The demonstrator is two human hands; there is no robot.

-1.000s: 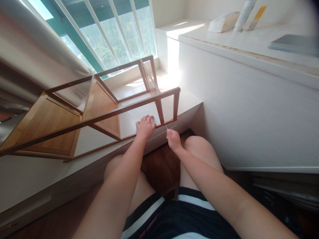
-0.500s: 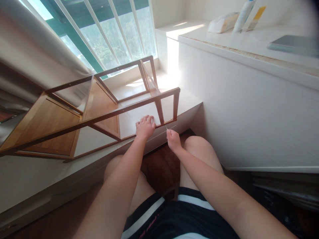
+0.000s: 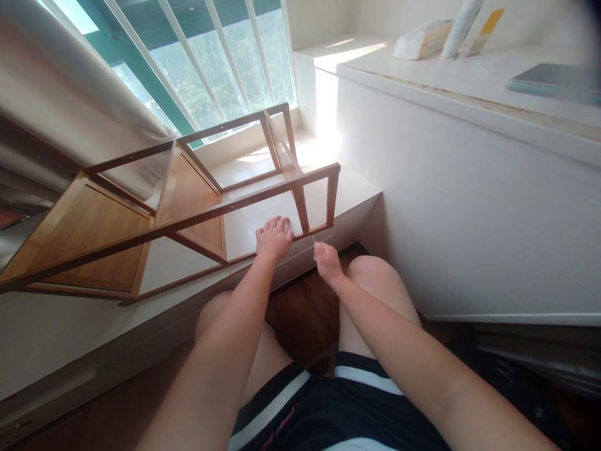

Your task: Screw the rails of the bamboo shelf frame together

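Observation:
A brown wooden shelf rack (image 3: 188, 233) lies on its side on the white window ledge, its panels standing across the frame. Near its right end, my left hand (image 3: 275, 237) is closed over the front rail, fingers bent over the far side. Just right of it, my right hand (image 3: 327, 260) is a closed fist around a thin metal hex key (image 3: 313, 238), most of which the fingers hide. The key's slim shaft points up and meets the front rail close to where a crosspiece joins it.
A white cabinet (image 3: 446, 207) stands to the right, with a tissue pack (image 3: 422, 40), a white tube (image 3: 462, 28) and a flat grey device (image 3: 554, 81) on top. A curtain (image 3: 79, 69) hangs at left beside a barred window (image 3: 206, 56). My knees are below the ledge.
Both hands and the rack look almost the same as before. The view has shifted very slightly.

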